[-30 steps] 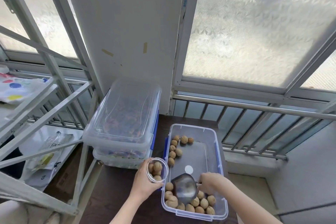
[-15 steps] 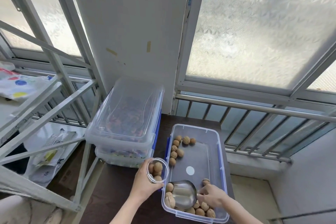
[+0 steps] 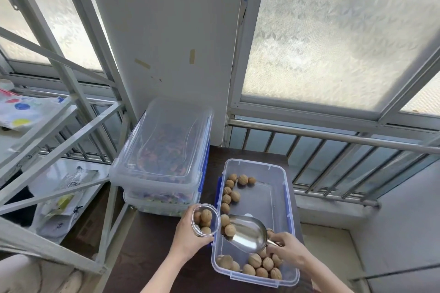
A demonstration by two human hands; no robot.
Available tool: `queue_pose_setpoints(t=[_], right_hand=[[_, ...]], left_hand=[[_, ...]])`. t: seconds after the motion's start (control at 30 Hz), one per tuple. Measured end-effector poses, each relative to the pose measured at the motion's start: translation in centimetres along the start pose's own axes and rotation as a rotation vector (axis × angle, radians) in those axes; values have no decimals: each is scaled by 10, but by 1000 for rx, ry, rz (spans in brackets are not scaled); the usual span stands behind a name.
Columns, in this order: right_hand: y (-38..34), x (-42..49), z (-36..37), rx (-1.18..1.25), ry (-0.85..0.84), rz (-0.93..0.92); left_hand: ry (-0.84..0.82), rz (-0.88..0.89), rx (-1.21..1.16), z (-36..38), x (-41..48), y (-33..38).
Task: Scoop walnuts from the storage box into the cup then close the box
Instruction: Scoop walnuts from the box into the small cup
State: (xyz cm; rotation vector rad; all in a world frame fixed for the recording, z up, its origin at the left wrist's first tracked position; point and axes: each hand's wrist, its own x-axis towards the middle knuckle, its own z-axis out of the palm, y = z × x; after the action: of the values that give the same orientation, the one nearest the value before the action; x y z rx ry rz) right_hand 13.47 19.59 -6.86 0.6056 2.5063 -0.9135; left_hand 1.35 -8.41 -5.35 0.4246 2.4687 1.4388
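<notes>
Right hand [image 3: 287, 248] covers scoop [image 3: 247, 235] handle; grip itself hidden. Some walnuts [image 3: 259, 266] at near end of storage box [image 3: 289, 200] tucked under scoop and hand, count unclear. Left hand [image 3: 189, 239] wraps cup [image 3: 206, 221] base; fill depth hidden. Both forearms cut off at bottom edge. Contents of stacked lidded boxes [image 3: 164, 150] blurred behind cloudy plastic, unidentifiable. Print on packet [image 3: 71, 180] at left too small to read.

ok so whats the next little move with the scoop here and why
Probably tip the metal scoop a bit further toward the clear cup. The right hand holds its handle, and one walnut sits at its front lip, right beside the cup's mouth. The left hand holds the cup tilted at the open storage box's left edge, already part filled.
</notes>
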Motion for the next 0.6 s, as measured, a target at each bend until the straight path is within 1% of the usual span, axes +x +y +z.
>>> queue_pose_setpoints(t=[0.33, 0.5, 0.6], right_hand=[[-4, -10, -14, 31, 30, -27], [-10, -18, -41, 9, 62, -66], [-31, -23, -63, -45, 72, -95]], left_hand=[[-20, -21, -19, 3, 2, -1], [-18, -22, -24, 3, 2, 1], [-12, -22, -33, 3, 1, 2]])
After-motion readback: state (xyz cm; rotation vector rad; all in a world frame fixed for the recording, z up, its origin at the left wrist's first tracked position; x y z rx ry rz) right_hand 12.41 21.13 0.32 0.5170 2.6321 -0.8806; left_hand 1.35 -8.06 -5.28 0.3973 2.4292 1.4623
